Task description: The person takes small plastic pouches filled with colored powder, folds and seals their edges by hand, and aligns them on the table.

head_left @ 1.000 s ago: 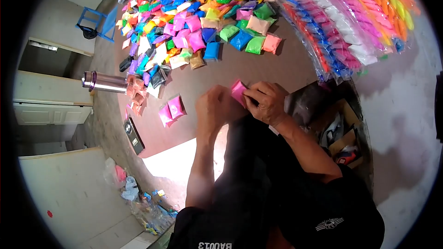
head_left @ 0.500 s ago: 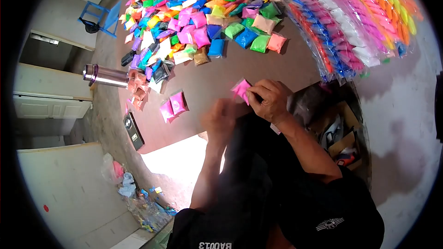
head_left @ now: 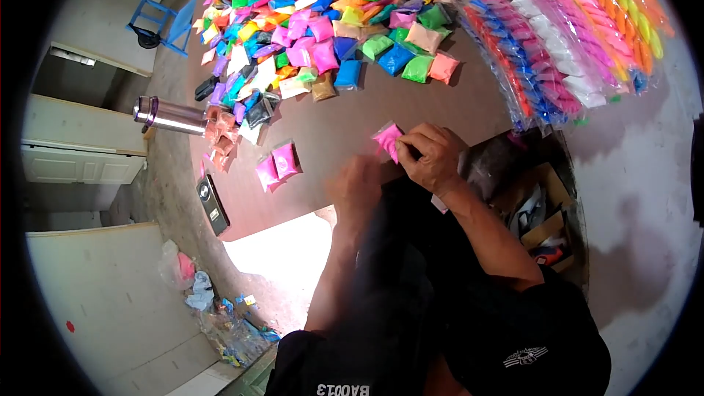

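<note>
Between the thumb and fingers of my right hand (head_left: 429,155) is the edge of a small pink packet (head_left: 388,141), held at the near side of the brown table. My left hand (head_left: 357,185) is beside it, lower and to the left, smeared by motion, so its fingers cannot be made out. Two more pink packets (head_left: 277,166) lie side by side on the tabletop (head_left: 330,123), left of my hands. What fills the packets is soft-looking and bright pink under clear film.
Many colourful packets (head_left: 301,29) cover the far table. Long bags of twisted coloured pieces (head_left: 557,29) lie at the right. A steel flask (head_left: 172,116) and a black phone (head_left: 213,204) are near the left edge. An open cardboard box (head_left: 546,213) is below, right.
My right hand keeps its grip on the pink packet, barely shifted. My left hand remains close by and blurred. The whole view has moved slightly.
</note>
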Demonstrator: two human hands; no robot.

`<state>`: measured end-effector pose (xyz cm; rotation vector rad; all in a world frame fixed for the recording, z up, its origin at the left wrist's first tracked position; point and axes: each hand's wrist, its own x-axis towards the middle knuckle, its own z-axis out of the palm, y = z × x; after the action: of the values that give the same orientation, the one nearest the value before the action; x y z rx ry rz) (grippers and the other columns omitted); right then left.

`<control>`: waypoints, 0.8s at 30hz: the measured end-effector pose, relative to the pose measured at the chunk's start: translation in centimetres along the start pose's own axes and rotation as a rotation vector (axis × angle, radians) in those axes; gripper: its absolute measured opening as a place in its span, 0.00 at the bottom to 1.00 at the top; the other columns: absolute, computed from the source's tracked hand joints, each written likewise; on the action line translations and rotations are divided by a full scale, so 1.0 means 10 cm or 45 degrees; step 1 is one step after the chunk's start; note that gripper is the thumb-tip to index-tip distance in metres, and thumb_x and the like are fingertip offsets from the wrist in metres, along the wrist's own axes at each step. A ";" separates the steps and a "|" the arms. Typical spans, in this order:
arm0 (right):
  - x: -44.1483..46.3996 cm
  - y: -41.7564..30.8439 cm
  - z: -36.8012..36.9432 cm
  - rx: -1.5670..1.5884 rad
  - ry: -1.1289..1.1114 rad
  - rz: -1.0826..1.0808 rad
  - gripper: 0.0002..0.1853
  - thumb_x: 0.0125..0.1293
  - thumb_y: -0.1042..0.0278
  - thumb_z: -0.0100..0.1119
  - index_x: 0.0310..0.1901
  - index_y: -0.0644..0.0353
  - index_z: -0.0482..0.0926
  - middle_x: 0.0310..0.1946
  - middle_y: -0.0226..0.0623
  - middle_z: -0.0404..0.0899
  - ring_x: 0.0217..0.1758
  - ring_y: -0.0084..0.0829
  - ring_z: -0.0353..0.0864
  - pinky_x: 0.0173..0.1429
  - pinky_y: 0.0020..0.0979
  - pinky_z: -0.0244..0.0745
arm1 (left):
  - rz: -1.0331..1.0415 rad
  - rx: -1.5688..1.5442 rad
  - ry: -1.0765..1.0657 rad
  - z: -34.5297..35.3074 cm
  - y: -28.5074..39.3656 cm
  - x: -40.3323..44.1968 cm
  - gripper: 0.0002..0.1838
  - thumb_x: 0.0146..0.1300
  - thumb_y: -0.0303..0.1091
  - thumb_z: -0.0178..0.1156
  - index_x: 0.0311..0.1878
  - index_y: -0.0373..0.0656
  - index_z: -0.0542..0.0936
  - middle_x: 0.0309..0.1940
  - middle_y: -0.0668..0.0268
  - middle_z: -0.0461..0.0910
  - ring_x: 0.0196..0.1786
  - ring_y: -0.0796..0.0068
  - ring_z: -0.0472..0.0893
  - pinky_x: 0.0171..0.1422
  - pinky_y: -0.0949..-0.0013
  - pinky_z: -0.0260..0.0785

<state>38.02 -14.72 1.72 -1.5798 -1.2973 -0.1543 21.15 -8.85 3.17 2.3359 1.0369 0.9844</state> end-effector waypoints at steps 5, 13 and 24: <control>0.00 -0.01 -0.01 0.014 -0.013 0.006 0.04 0.57 0.71 0.70 0.29 0.55 0.82 0.27 0.31 0.79 0.33 0.40 0.81 0.38 0.40 0.74 | -0.107 0.073 0.035 0.01 -0.07 0.04 0.04 0.65 0.27 0.67 0.36 0.40 0.81 0.27 0.56 0.82 0.27 0.57 0.83 0.33 0.63 0.73; -0.03 0.00 -0.04 -0.023 -0.025 -0.044 0.05 0.56 0.71 0.73 0.32 0.54 0.85 0.30 0.29 0.81 0.33 0.36 0.83 0.38 0.37 0.75 | -0.017 0.076 -0.099 -0.06 0.12 0.26 0.04 0.64 0.29 0.68 0.36 0.39 0.83 0.30 0.58 0.83 0.30 0.57 0.84 0.36 0.61 0.75; -0.03 0.00 -0.07 -0.020 -0.040 -0.058 0.06 0.58 0.67 0.75 0.32 0.55 0.85 0.29 0.30 0.80 0.32 0.37 0.82 0.38 0.36 0.74 | 0.113 0.214 -0.281 0.03 0.06 0.75 0.07 0.63 0.33 0.65 0.32 0.41 0.82 0.30 0.56 0.83 0.34 0.48 0.83 0.37 0.53 0.75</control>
<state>38.28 -15.43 1.86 -1.5717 -1.3603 -0.1691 25.22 -3.54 6.59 2.5776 0.9680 0.6715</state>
